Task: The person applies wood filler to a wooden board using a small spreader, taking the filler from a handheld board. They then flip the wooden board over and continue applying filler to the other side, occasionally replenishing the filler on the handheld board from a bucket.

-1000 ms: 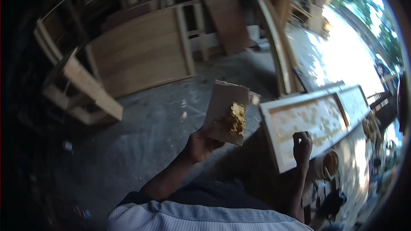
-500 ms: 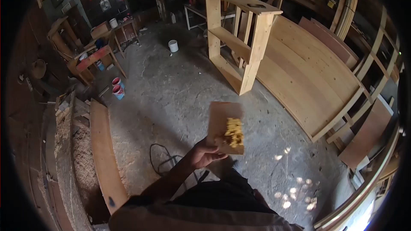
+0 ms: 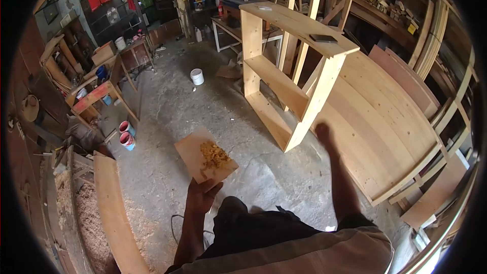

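Observation:
My left hand (image 3: 202,197) grips the near edge of a thin, flat brown board (image 3: 188,147), thumb near its top face. A lumpy yellow heap of paste-like material (image 3: 215,155) lies on the board. Out to the right, my right hand (image 3: 323,134) hangs beside the right upright of a wooden shelf frame (image 3: 319,104), in front of a large plank panel (image 3: 378,116). Its fingers are too dark and blurred to make out, and I see nothing clearly in it. On top of the frame lies a dark flat object (image 3: 323,38).
A white bucket (image 3: 197,76) stands on the concrete floor (image 3: 167,122). Two red-and-blue paint tins (image 3: 127,139) are at the left. A curved plank (image 3: 112,208) lies beside wood shavings (image 3: 94,218). A cord (image 3: 174,228) trails near my feet. Timber leans at the right.
The shelf frame appears nearer. My left hand and the board have shifted left, with the board turned. My right hand has come into view at the right.

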Demonstrator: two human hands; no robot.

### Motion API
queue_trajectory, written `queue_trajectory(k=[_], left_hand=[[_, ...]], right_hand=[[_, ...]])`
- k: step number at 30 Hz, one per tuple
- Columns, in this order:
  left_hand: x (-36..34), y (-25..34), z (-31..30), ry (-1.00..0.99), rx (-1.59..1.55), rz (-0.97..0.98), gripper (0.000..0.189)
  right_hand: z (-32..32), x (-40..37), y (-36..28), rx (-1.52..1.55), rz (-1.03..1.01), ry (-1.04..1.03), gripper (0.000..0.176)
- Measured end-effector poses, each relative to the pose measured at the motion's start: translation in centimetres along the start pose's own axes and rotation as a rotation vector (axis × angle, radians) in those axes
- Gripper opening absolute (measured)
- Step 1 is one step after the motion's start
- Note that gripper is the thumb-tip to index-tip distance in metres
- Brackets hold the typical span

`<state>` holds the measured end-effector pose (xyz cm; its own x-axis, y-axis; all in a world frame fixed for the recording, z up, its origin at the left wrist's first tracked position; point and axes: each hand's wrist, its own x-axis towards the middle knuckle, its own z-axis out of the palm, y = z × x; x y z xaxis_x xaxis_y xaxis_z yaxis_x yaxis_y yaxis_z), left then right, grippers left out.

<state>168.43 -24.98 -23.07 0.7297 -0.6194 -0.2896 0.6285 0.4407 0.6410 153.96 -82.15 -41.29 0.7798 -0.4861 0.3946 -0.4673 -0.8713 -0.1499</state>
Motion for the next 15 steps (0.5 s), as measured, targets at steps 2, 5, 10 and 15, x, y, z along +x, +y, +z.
queue_trajectory(k=[2,5,10,15], left_hand=[[3.4,1.5,0.3,0.005,0.001,0.014,0.064],[9.5,3.7,0.9,-0.023,0.01,0.006,0.065],[21.9,7.0,1.8,-0.102,0.123,-0.031,0.064],[33.9,9.5,5.8,-0.235,0.142,-0.267,0.066]], right_hand=[[-9.6,12.9,-2.1,0.283,0.014,0.375,0.023],[-17.8,27.1,-3.5,0.095,0.342,0.4,0.04],[-15.7,41.9,4.8,-0.322,0.349,-0.147,0.062],[-16.7,46.1,2.1,-0.222,0.79,-0.36,0.08]])
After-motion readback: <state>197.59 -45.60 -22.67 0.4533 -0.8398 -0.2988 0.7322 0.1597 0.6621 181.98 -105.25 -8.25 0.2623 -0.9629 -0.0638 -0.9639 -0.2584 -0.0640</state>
